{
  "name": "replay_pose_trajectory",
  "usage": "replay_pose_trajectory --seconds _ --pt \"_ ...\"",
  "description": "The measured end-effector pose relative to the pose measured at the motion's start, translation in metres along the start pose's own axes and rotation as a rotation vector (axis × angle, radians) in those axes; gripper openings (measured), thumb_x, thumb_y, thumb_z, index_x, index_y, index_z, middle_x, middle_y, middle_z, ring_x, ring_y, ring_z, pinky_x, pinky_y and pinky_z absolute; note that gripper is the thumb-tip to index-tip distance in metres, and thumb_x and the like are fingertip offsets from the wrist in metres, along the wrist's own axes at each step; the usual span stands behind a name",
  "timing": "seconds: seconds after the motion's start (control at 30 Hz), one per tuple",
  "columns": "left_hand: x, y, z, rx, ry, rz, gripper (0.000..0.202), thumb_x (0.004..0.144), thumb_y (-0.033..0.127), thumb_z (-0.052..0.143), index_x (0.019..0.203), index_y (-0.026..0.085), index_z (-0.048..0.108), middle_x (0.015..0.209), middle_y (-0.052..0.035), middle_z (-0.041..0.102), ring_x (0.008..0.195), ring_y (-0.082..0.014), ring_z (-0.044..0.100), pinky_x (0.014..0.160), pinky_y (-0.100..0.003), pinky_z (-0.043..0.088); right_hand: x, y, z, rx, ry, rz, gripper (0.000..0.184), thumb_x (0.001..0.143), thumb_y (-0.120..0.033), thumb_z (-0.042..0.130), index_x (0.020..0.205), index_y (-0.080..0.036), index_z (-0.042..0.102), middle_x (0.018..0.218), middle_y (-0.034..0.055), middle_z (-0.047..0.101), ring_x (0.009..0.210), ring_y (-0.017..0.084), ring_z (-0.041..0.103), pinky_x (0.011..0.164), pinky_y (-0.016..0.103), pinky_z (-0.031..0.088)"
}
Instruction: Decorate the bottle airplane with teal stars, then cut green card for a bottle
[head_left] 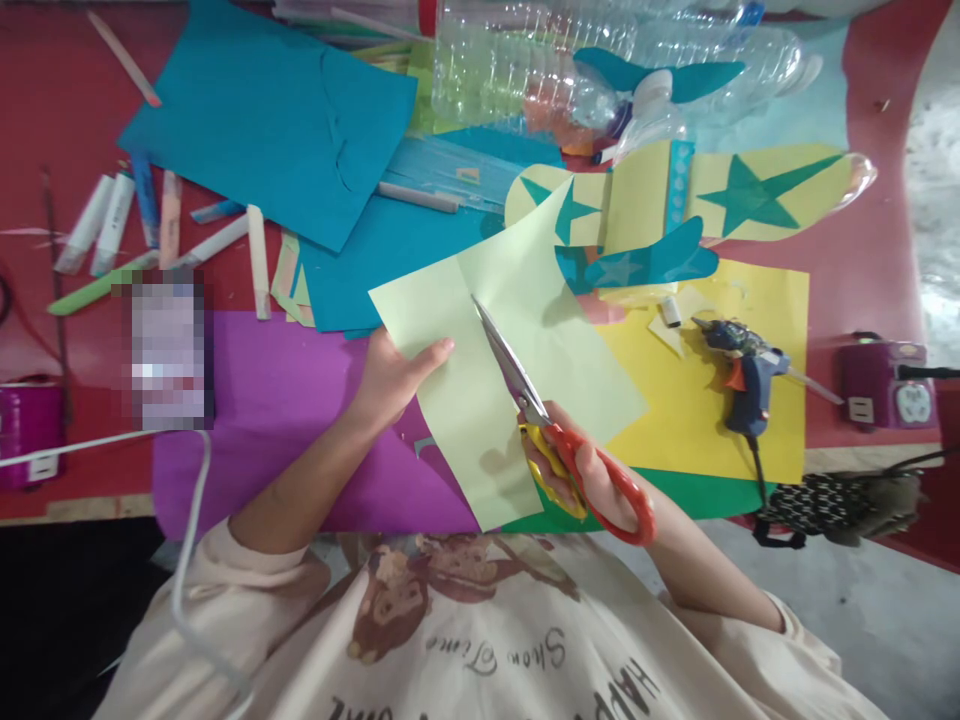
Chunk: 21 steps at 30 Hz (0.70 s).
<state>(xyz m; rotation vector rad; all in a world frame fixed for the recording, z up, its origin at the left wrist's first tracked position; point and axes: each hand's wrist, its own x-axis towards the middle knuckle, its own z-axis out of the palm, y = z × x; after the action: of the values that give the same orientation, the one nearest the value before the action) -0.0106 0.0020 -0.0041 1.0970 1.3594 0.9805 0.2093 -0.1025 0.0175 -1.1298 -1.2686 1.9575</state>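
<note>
A pale green sheet of paper point(517, 300) is held up over the table, tilted, with a cut or crease line running from its upper edge near the scissors' tip. My left hand point(401, 375) grips its left edge, thumb on top and fingers behind, partly hidden. In my right hand point(585, 470) are scissors point(517, 375) with one red and one yellow handle. Their blades look closed or nearly so and point up and left across the paper. Under the sheet lie purple paper point(300, 420) and yellow paper point(765, 400).
A blue glue gun point(750, 385) rests on the yellow paper. Plastic bottles point(525, 70) and a bottle decorated with green stars point(645, 200) stand behind. Markers point(112, 225), blue sheets point(277, 120) and a phone point(169, 350) lie left. A white cable point(196, 500) crosses the left edge; a power socket point(889, 385) sits right.
</note>
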Motion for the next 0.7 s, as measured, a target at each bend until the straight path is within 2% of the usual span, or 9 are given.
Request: replay_pose_trajectory --seconds 0.1,0.23,0.47,0.7 --pt "-0.002 0.003 0.0 0.02 -0.026 0.003 0.05 0.061 0.044 0.073 0.103 0.019 0.066 0.108 -0.0103 0.075 0.104 -0.0296 0.071 0.089 -0.039 0.06 0.002 -0.001 0.0 0.097 -0.034 -0.004 0.058 0.086 -0.079 0.034 0.109 -0.026 0.044 0.066 -0.0079 0.034 0.041 0.005 0.024 0.035 0.022 0.022" --pt "-0.004 0.004 0.002 0.033 -0.054 0.013 0.05 0.062 0.044 0.072 0.106 0.02 0.064 0.108 -0.0098 0.075 0.105 -0.0299 0.071 0.092 -0.041 0.059 0.006 -0.005 0.004 0.099 0.003 -0.003 0.058 0.085 -0.079 0.037 0.106 -0.025 0.044 0.065 -0.0084 0.032 0.042 0.005 0.024 0.035 0.021 0.02" --pt "-0.004 0.004 0.002 0.065 -0.107 0.019 0.053 0.067 0.045 0.068 0.112 0.019 0.061 0.112 -0.0101 0.074 0.107 -0.0282 0.07 0.093 -0.039 0.058 0.012 -0.015 0.01 0.125 0.056 0.08 0.059 0.078 -0.083 0.045 0.087 -0.025 0.035 0.065 -0.0095 0.029 0.041 0.004 0.024 0.035 0.019 0.021" --pt "-0.004 0.004 0.002 0.078 -0.105 0.037 0.053 0.068 0.047 0.069 0.112 0.019 0.061 0.113 -0.0105 0.074 0.108 -0.029 0.069 0.094 -0.04 0.058 0.013 -0.012 0.012 0.136 0.076 0.059 0.055 0.081 -0.079 0.047 0.087 -0.025 0.036 0.058 -0.0114 0.025 0.039 0.004 0.022 0.035 0.02 0.017"
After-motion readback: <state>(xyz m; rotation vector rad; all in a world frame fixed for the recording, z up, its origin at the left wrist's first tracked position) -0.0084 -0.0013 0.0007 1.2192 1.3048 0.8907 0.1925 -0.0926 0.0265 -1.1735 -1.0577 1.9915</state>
